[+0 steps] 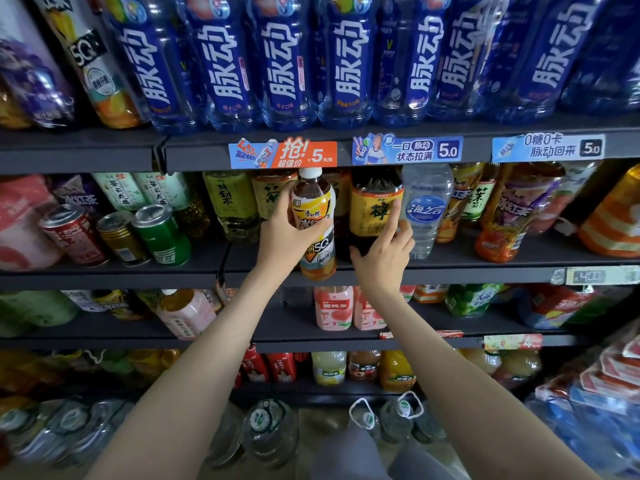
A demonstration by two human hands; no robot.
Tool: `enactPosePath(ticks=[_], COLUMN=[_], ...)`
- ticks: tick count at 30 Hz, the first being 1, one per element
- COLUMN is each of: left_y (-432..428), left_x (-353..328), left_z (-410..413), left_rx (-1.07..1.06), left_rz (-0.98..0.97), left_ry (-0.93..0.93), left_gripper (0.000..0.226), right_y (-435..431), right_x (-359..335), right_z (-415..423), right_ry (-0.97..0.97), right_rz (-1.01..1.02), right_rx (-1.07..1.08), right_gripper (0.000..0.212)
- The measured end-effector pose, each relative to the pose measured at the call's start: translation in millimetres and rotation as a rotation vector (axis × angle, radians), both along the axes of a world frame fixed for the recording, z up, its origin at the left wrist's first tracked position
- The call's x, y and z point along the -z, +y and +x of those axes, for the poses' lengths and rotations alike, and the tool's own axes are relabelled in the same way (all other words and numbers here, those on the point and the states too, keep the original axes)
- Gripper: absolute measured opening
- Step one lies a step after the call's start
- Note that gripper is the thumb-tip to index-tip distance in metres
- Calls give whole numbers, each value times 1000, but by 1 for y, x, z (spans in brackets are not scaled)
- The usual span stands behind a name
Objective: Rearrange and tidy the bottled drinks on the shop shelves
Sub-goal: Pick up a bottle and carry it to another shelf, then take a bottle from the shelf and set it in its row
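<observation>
Dark grey shelving arranged in tiers, printed price strips fixed along the upper shelf's front edge, lower tiers dimmer.

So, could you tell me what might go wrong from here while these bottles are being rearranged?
1. The left hand alone holds the iced tea bottle in front of the shelf edge; a slip could drop it onto the rows below.
2. The right hand touches the dark yellow-labelled bottle, close beside the clear water bottle; a push might topple either.

orange-labelled, white-capped tea bottle upright at shelf front.
</observation>
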State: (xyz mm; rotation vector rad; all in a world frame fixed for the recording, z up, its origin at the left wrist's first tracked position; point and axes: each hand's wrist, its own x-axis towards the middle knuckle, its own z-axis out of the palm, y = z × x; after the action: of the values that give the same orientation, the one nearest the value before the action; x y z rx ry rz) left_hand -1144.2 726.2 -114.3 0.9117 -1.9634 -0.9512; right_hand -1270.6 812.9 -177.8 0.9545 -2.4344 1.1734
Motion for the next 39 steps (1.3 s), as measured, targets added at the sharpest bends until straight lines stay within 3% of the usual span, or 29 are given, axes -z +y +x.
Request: enactPosePath(ticks=[6, 10, 15, 23, 28, 31, 36, 39], left_y=[-9, -10, -7, -7, 0, 10, 24, 38], left_x=[-1, 5, 12, 12, 2, -12, -30, -48], left_z=[0, 0, -1, -4, 1, 10, 43, 67], left_rx=[47, 48, 41, 17, 20, 42, 118, 169], left_rz=[69, 111, 121, 117, 131, 141, 285, 329], left_ry=[10, 42, 54, 53, -2, -42, -70, -82], left_gripper=[80, 78, 81, 80, 81, 78, 74, 67], right_y=[-6, -9, -13, -32, -15, 2, 39, 53], right_x=[-5, 0, 6, -3, -20, -31, -75, -94], right_z=[-4, -4, -14, -27, -4, 17, 57, 87], right_ry=[78, 222, 320, 71, -74, -241, -509, -561], right_rz=[219, 218, 177, 252, 142, -4, 207, 167], right_rx=[67, 183, 128, -52, -183, -388, -581, -569], right_gripper=[120, 123, 111, 99, 95, 75, 59, 45])
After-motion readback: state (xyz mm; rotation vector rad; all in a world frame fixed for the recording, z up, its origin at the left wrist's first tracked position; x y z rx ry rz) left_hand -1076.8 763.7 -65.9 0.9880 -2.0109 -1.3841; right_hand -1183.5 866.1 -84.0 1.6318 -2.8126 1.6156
